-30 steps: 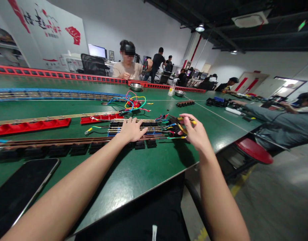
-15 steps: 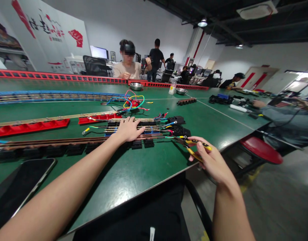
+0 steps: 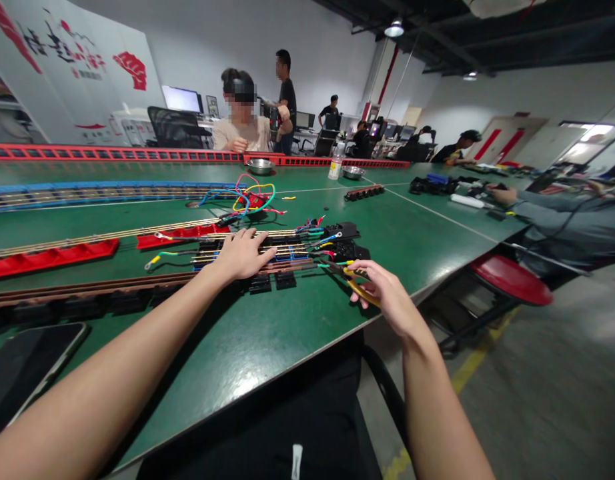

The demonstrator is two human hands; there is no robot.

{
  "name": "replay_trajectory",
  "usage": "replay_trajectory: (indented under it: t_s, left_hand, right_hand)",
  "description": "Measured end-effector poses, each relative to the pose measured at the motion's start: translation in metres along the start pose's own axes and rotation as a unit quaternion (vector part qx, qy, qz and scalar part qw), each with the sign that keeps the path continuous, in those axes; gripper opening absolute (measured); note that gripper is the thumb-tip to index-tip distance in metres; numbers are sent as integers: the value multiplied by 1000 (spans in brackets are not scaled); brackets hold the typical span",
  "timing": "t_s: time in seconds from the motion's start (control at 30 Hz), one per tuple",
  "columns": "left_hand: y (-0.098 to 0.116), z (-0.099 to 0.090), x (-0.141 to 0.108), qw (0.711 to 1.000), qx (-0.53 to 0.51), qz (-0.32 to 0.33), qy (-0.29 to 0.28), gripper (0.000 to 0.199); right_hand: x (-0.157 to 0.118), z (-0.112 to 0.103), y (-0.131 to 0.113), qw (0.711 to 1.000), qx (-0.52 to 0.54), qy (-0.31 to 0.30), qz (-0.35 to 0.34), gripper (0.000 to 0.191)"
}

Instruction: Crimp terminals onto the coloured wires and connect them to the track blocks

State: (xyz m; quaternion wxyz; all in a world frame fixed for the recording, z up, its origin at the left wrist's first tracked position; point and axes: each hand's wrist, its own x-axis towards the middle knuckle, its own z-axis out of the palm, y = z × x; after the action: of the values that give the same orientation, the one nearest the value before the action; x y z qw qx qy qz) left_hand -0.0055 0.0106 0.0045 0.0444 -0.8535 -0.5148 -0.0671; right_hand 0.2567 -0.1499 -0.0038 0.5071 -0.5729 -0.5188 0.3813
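Observation:
My left hand (image 3: 241,256) lies flat, fingers spread, across an assembly of brass rods in black and blue holders (image 3: 293,251). My right hand (image 3: 387,295) is closed around yellow-and-black handled pliers (image 3: 363,293). Their jaws point left, at the green wire end of a brown rail (image 3: 152,285); whether they grip that wire I cannot tell. Several short wires with ring terminals stick out from both ends of the assembly. One yellow-and-green wire (image 3: 160,256) lies to the left of my left hand. Black connector blocks (image 3: 351,251) sit just beyond the plier jaws.
Red trays with brass rods (image 3: 87,252) and a curved blue track (image 3: 112,193) extend left. Looped coloured wires (image 3: 257,200) lie behind. A phone (image 3: 32,367) rests at near left. Metal bowls (image 3: 260,167) and a bottle (image 3: 336,161) stand farther back. A co-worker's arm (image 3: 552,210) reaches in at right.
The pliers handles look closer together, and my right hand has shifted slightly left relative to the assembly. My left hand stays on it. The whole view has shifted a little.

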Motion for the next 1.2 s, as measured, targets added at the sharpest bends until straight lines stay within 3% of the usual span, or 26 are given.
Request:
replay_trajectory:
  t_s: [0.17,0.37,0.53,0.7,1.0,1.2]
  left_hand:
    - [0,0,0,1000,0,6,4,63]
    - [-2,2,0,1000,4,8,2,64]
    - [-2,3,0,1000,1,10,3,65]
    - [-1,1,-2,1000,-1,4,5,64]
    - [-2,2,-1,1000,-4,7,10,62]
    - [-1,0,-3,1000,-6,12,12,62]
  right_hand:
    - [-2,-8,1,998,17,-50,45,31]
    - [-2,-14,6,995,14,-83,50,36]
    - [-4,-12,3,993,-72,-91,-18,36]
    - [-10,-7,0,973,-187,-95,-100,35]
    - [-15,1,-1,953,-260,-80,-132,37]
    - [-16,1,-2,960,-240,-75,-123,44]
